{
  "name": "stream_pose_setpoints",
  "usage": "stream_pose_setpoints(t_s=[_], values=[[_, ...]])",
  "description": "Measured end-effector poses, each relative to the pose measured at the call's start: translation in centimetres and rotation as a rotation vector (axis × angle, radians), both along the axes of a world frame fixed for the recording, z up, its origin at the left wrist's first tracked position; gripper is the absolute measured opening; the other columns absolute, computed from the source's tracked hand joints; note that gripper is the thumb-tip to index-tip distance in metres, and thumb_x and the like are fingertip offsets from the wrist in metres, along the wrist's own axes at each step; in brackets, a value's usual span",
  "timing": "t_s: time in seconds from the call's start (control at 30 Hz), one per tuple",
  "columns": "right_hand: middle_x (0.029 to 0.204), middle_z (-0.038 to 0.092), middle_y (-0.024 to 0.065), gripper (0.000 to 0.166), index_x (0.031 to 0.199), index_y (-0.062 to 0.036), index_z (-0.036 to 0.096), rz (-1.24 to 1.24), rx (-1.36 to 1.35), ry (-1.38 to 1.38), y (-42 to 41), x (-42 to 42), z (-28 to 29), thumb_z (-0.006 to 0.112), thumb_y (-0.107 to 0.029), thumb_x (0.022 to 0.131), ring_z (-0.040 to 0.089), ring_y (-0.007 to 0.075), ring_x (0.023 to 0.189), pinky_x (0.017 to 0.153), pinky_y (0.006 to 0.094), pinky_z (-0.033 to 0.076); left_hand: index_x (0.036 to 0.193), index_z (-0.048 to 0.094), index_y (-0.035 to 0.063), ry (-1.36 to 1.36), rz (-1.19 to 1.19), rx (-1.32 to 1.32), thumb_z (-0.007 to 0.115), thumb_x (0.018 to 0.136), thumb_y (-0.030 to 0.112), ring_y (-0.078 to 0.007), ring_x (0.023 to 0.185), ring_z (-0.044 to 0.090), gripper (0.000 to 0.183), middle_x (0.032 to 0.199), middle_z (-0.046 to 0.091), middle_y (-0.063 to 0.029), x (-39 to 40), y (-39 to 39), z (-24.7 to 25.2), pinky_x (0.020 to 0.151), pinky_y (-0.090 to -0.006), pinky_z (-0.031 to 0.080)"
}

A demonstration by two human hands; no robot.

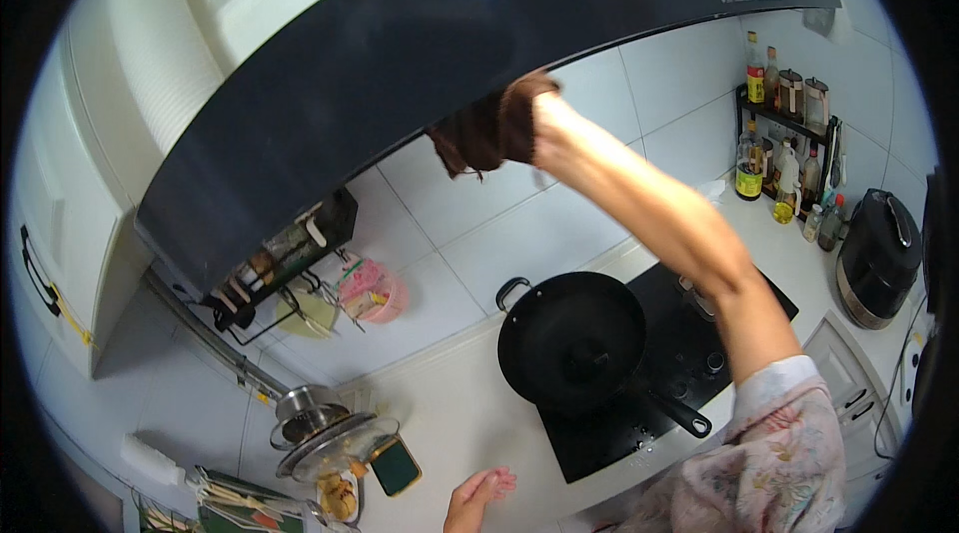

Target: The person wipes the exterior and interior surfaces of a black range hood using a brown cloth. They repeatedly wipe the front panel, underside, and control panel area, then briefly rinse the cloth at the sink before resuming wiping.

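A brown cloth [487, 130] is in my right hand [541, 113], pressed up at the lower edge of the black range hood [449, 31]; the cloth and the hood's edge hide most of the fingers. My left hand [483, 492] is low in the view above the white countertop [442, 413], its fingers loosely curled and apart, holding nothing. Beneath my right arm a black wok [573, 338] sits on the black cooktop [599, 443], its long handle pointing to the lower right. Drops of liquid lie near the cooktop's front edge.
Right: a black rack [787, 113] with bottles and jars, and a black rice cooker [876, 256]. Left: a pink basket [382, 297] on the tiled wall, stacked metal lids [322, 443], a dark-screened phone [395, 467], a plate of food [339, 497] and a white cabinet door [60, 196].
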State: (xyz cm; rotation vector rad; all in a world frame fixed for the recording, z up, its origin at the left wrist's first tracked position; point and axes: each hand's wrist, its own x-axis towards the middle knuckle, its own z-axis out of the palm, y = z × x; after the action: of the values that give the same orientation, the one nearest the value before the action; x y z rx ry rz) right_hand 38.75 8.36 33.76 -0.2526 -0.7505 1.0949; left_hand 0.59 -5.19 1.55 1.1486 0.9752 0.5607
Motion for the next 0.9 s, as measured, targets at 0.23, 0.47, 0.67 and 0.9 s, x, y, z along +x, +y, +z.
stream_pose_setpoints(t_s=[0.23,0.47,0.67,0.9], values=[[0.118,0.059,0.0074,0.043,0.122,-0.0082,0.054,-0.073,0.083,-0.09,-11.4,-2.9,2.0,0.056,-0.037,0.091,0.056,0.022,0.107,0.093,0.035,0.045,0.119,0.061,-0.0031,-0.083,-0.198,0.09,0.058,0.096,0.028,-0.018,0.094,0.064,0.039,0.106,0.068,-0.0112,2.4,2.4,-0.7,0.085,-0.0293,0.048],[0.11,0.057,0.0078,0.033,0.111,-0.0076,0.057,0.141,0.019,-0.258,6.5,-1.7,0.2,0.04,-0.035,0.101,0.055,0.021,0.096,0.08,0.0358,0.051,0.117,0.061,-0.0037,-0.034,0.024,0.121,0.055,0.097,0.028,-0.0172,0.094,0.063,0.037,0.105,0.068,-0.0121,-0.6,0.3,-1.5,0.084,-0.0301,0.048],[0.103,0.057,0.01,0.034,0.108,-0.0065,0.055,-0.032,0.002,-0.039,4.0,-4.3,0.7,0.042,-0.036,0.1,0.056,0.0211,0.091,0.072,0.0337,0.051,0.116,0.061,-0.0031,-0.003,0.023,0.098,0.056,0.097,0.025,-0.0171,0.094,0.062,0.034,0.103,0.068,-0.0104,0.4,-0.8,-0.3,0.083,-0.029,0.048],[0.136,0.05,0.0165,0.045,0.133,-0.0031,0.046,0.087,0.176,-0.226,-9.4,-5.7,2.0,0.044,-0.033,0.099,0.051,0.0292,0.121,0.107,0.0449,0.039,0.112,0.065,-0.0003,-0.024,-0.101,0.091,0.057,0.096,0.02,-0.0175,0.089,0.063,0.028,0.099,0.069,-0.0087,0.8,0.4,-1.4,0.081,-0.0282,0.048]])
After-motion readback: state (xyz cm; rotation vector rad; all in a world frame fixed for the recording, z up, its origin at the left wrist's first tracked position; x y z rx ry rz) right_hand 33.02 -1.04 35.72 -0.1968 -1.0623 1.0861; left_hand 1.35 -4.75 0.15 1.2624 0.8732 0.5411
